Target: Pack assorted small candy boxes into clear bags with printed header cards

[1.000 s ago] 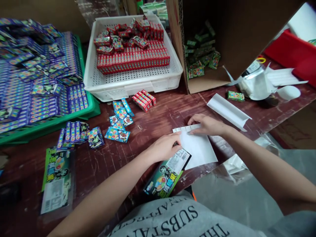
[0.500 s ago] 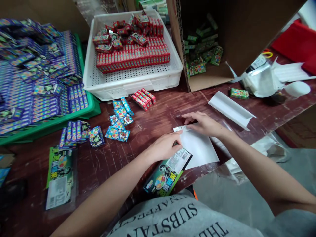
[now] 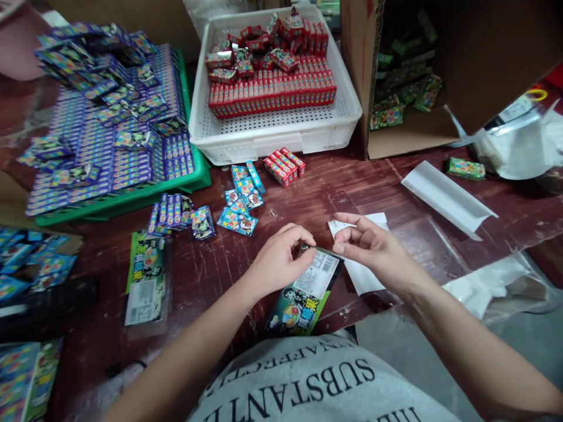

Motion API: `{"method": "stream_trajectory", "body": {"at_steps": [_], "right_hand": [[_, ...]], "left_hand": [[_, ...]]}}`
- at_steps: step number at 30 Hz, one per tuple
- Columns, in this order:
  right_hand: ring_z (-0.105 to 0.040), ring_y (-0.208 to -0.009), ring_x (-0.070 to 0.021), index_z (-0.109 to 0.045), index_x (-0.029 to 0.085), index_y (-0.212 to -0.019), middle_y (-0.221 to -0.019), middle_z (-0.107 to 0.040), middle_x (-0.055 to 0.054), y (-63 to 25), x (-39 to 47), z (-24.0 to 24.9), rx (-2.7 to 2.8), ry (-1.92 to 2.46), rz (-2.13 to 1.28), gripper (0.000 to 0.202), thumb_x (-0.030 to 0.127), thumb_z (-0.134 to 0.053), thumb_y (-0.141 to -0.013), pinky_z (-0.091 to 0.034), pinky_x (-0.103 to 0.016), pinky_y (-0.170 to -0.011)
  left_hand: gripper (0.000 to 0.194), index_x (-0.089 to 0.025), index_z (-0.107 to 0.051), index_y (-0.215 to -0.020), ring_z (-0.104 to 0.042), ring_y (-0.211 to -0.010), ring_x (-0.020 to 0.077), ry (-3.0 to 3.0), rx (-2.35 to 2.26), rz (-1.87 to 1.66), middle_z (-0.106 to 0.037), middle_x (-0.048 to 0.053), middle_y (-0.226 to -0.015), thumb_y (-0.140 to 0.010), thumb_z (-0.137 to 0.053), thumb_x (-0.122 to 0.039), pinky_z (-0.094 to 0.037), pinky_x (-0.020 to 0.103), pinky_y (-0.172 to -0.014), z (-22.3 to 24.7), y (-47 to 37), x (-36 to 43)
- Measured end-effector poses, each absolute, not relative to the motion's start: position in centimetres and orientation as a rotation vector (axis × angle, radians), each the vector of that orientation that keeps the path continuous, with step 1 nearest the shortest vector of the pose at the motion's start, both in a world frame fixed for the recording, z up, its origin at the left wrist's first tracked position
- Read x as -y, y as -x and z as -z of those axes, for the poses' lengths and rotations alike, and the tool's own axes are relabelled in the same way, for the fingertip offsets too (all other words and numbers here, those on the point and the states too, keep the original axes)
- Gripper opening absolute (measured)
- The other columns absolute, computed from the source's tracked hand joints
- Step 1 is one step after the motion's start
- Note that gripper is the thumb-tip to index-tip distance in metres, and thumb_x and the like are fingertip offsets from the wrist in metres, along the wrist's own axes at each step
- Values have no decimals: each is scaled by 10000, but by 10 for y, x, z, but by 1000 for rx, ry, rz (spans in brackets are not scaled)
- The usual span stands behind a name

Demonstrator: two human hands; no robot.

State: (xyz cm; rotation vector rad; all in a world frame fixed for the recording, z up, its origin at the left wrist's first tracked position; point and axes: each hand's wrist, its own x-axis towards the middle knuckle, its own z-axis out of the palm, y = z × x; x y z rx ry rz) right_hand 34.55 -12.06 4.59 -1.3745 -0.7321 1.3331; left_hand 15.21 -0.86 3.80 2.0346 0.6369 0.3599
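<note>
My left hand (image 3: 284,255) is closed, thumb against fingers, on the top edge of a green-and-black printed packet (image 3: 299,302) with a white barcode label. The packet slants down toward my shirt. My right hand (image 3: 373,252) is beside the packet's upper right corner, over a white paper sheet (image 3: 363,275). Its thumb and fingers are curled close together; anything small between them is too unclear to name. A similar packet (image 3: 147,281) lies flat at left. Small blue candy boxes (image 3: 240,220) and red boxes (image 3: 285,166) lie beyond my left hand.
A green crate (image 3: 200,173) of purple boxes stands at left, a white basket (image 3: 277,143) of red boxes at the back. An open carton (image 3: 396,143) holds green boxes. Folded white paper (image 3: 448,196) and one green box (image 3: 466,168) lie at right, with purple boxes (image 3: 173,211) near the crate.
My right hand has lifted from lying flat on the white sheet and curled its fingers near the packet's corner. My left hand still holds the packet. The view has shifted left.
</note>
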Motion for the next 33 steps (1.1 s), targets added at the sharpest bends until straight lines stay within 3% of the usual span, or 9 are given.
{"method": "stream_trajectory", "body": {"at_steps": [5, 9, 14, 18, 22, 25, 29, 33], "right_hand": [[-591, -791, -154, -442, 240, -1358, -888, -632, 13, -317, 119, -31, 857, 1439, -1205, 667, 315, -794, -796, -502, -328, -742], [-611, -926, -208, -329, 313, -1503, -1011, -632, -20, -310, 126, -29, 1220, 1568, -767, 773, 288, -751, -855, -499, -410, -859], [-625, -969, -252, -137, 382, -1604, -971, -722, 4, -298, 131, -36, 1650, 1640, -456, 813, 227, -620, -969, -409, -534, -995], [-608, -1126, -267, -69, 363, -1621, -1181, -719, -32, -287, 130, -34, 1734, 1573, -540, 829, 234, -586, -986, -398, -561, -1055], [-532, -1305, -272, -120, 355, -1612, -1422, -541, -99, -276, 138, -22, 1429, 1470, -611, 859, 311, -651, -939, -427, -540, -1107], [-540, -1281, -269, -166, 358, -1590, -1412, -493, -112, -265, 142, -9, 1128, 1495, -702, 866, 380, -691, -902, -499, -506, -1044], [-528, -1275, -262, -232, 340, -1545, -1327, -526, -104, -254, 134, 1, 889, 1492, -789, 877, 420, -753, -845, -506, -494, -1036], [-547, -1231, -255, -196, 366, -1562, -1381, -503, -107, -269, 117, -8, 996, 1443, -764, 891, 370, -744, -859, -553, -460, -969]], "left_hand": [[74, -191, -633, -944, -577, -765, 143, -1987, -726, -384, -629, 17, -903, -871, -618, -193, -452, 289, -680, -42, -136, 14], [84, -196, -635, -957, -605, -809, 147, -1918, -725, -403, -656, 18, -933, -875, -630, -214, -477, 301, -730, -43, -126, 16], [103, -188, -620, -938, -638, -848, 160, -1739, -681, -406, -690, 41, -956, -863, -662, -244, -507, 301, -745, -43, -113, 20], [182, -191, -572, -919, -645, -804, 149, -1571, -668, -394, -693, 30, -920, -844, -715, -274, -519, 278, -702, -44, -93, 19], [229, -205, -576, -915, -641, -799, 132, -1461, -924, -776, -673, 3, -902, -805, -775, -241, -526, 253, -710, -45, -48, 7], [396, -291, -609, -1132, -650, -857, 133, -1164, -1089, -1193, -662, -9, -987, -786, -792, -231, -554, 254, -752, -43, -16, 10], [666, -439, -497, -1407, -653, -997, 155, -980, -1134, -1239, -655, -1, -1187, -825, -732, -219, -573, 288, -857, -35, 3, 39], [557, -376, -572, -1321, -659, -979, 173, -875, -1170, -1102, -677, -4, -1153, -811, -741, -231, -575, 329, -883, -24, 12, 70]]}}
